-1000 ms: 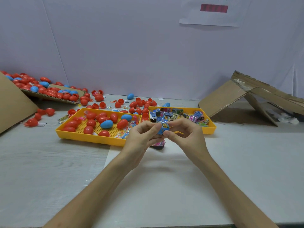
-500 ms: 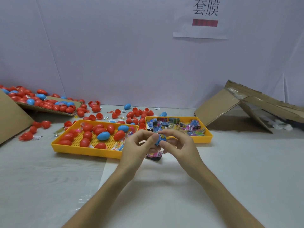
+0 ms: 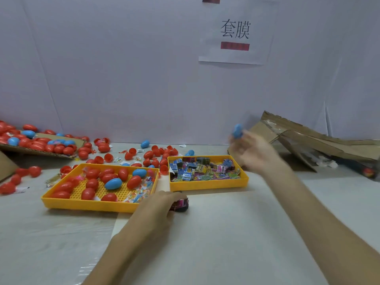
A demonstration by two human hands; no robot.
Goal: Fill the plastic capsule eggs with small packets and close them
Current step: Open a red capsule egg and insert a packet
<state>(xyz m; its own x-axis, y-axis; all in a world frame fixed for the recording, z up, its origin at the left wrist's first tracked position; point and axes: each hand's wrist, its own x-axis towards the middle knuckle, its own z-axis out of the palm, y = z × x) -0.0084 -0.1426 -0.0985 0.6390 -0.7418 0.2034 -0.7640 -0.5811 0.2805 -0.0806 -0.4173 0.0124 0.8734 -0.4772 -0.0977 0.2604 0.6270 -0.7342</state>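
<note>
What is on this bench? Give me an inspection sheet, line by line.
Surface: pale table, white sheet under the hands.
Job's things: left yellow tray holds red and blue eggs; right yellow tray holds packets; blue egg held up, blurred.
Clutter: loose eggs behind the trays; more on a cardboard flat far left.
Hands: right hand raised, holding the blue egg; left hand curled on a dark printed object.
Cables: nothing seen.
Surroundings: white wall, paper sign, folded cardboard at right.
</note>
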